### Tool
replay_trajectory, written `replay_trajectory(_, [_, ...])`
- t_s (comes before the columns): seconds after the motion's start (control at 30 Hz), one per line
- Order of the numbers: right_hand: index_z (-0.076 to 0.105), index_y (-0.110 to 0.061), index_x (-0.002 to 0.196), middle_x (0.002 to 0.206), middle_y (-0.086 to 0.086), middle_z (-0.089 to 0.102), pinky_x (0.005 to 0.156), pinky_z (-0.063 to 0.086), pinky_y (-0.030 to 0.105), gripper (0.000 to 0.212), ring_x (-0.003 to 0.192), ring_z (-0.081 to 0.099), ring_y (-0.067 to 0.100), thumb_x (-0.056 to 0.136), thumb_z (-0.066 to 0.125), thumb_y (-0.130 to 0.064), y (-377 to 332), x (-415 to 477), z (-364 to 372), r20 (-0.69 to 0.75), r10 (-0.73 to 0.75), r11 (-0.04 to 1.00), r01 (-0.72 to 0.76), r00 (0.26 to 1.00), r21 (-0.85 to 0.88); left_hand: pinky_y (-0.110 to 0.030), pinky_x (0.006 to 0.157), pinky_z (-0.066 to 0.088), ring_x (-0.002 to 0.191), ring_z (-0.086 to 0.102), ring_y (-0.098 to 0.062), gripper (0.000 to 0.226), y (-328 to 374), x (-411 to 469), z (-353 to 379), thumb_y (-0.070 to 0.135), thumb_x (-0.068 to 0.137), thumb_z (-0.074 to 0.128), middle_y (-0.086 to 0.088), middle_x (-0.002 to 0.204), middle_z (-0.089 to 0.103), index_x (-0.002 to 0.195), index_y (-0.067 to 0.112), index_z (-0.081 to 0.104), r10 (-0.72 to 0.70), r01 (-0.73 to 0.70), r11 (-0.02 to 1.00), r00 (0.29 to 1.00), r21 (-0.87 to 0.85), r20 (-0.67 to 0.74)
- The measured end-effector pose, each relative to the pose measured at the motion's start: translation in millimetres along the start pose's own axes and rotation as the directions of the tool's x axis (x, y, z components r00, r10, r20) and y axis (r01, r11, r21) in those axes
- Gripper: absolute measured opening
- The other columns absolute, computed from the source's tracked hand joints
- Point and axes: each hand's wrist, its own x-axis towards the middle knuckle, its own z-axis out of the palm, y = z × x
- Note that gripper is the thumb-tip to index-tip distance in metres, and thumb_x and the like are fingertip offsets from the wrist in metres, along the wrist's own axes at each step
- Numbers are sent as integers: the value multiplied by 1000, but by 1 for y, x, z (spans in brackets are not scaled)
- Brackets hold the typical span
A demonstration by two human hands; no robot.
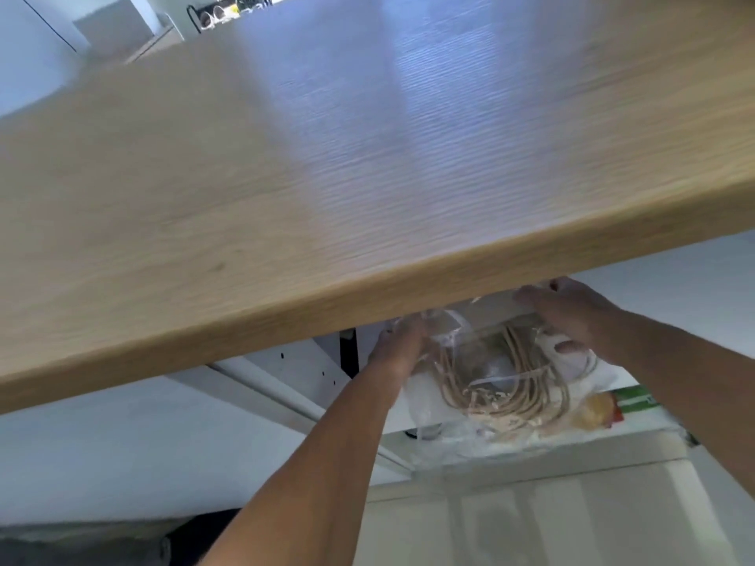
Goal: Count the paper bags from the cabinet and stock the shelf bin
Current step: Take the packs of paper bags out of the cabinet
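A clear plastic pack of white paper bags point(502, 386) with beige twisted cord handles sits in the open cabinet just under the wooden countertop point(327, 177). My left hand point(402, 341) grips the crinkled plastic at the pack's upper left; its fingertips are hidden under the counter edge. My right hand point(572, 316) curls over the pack's upper right edge, thumb pressed on the front. The pack's top is hidden by the counter.
The white cabinet door point(286, 386) stands open to the left of my arms. A green and red package point(629, 402) lies beside the pack on the right. Pale floor point(572, 516) lies below. A black wire rack point(220, 10) stands far back.
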Motion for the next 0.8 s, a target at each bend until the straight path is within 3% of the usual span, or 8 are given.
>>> replay_trajectory(0.1, [56,-14,114,107,8,62,84,50,40,45,100,59,29,86,60,-48,8,-8,1,59,62,998,-62,996,4,-30,62,38,86,58,-17,79,-10,-11,1,61,64,58,-4,113,65,130,18,55,-21,22,998,1000,-52,22])
replay_trajectory(0.2, [64,-7,97,96,9,65,87,49,42,46,86,60,26,77,66,-49,10,-21,-3,90,93,993,-86,992,-76,-35,73,52,91,61,-19,70,-24,-17,0,59,69,61,-2,109,63,126,20,51,-49,50,994,999,-98,16])
replay_trajectory(0.33, [58,-7,100,112,15,61,85,49,37,57,99,59,30,70,65,-55,19,-40,-14,69,127,957,-104,990,-270,-41,71,60,98,64,-27,72,-37,-29,2,57,62,65,-8,113,62,122,22,47,-60,62,989,998,-133,18])
replay_trajectory(0.4, [63,-3,96,97,14,65,72,47,34,48,85,62,28,77,68,-47,32,-44,-17,101,129,982,-114,986,-149,-41,76,58,98,61,-26,64,-43,-34,4,52,70,63,-8,113,59,122,20,43,-42,42,990,999,-133,-1])
replay_trajectory(0.5, [62,-3,83,65,8,53,54,36,28,34,56,47,19,84,69,-36,44,-64,-23,131,155,988,-152,979,-35,-39,82,53,99,58,-24,59,-52,-45,9,47,80,62,-7,114,57,126,18,39,-24,23,993,1000,-120,-7])
replay_trajectory(0.67, [66,0,95,73,11,64,53,39,29,54,59,53,20,69,76,-46,56,-88,-34,80,167,981,-173,983,83,-40,86,53,105,61,-30,80,-54,-74,19,51,66,67,-9,121,59,134,24,35,-28,36,979,999,-199,44])
replay_trajectory(0.73, [64,-2,100,81,9,66,55,39,28,49,63,55,18,72,76,-41,61,-102,-36,57,166,972,-173,985,158,-47,95,51,106,61,-30,88,-58,-82,25,53,58,69,-8,124,60,135,28,36,-35,50,972,997,-231,69])
replay_trajectory(0.8, [61,-5,103,89,8,66,55,41,26,37,71,58,17,80,74,-30,66,-115,-38,31,147,961,-151,989,231,-49,96,51,105,62,-28,74,-59,-95,30,43,70,71,-7,122,61,135,28,37,-9,30,964,997,-266,82])
